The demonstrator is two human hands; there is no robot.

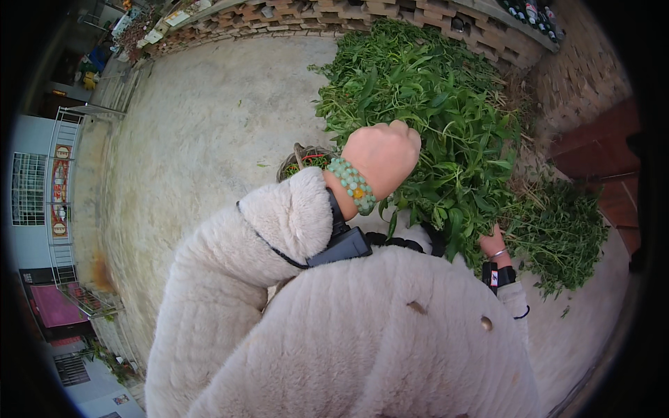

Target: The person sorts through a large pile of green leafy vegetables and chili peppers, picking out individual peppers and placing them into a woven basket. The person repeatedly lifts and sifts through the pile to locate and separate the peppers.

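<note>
My left hand [384, 162], with green bead bracelets at the wrist, is curled into a fist over the leafy edge of a heap of uprooted green plants [439, 115], probably chilli pepper plants. Its fingertips are turned away, so anything inside is hidden. Lower right, my right hand [494, 244] wears a silvery bangle and has its fingers closed around part of a leafy plant [457, 209] at the heap's near side. Partly behind my left wrist stands a wicker basket [286, 166] with a handle; green and red chilli peppers [313, 158] lie in it.
The heap lies on a concrete yard [209, 104] against a low openwork brick wall [292, 18]. A smaller pile of darker plants [559, 235] is at the right, near a reddish-brown panel [601, 141]. Bottles [533, 15] stand on the wall. A metal railing [62, 183] runs along the left.
</note>
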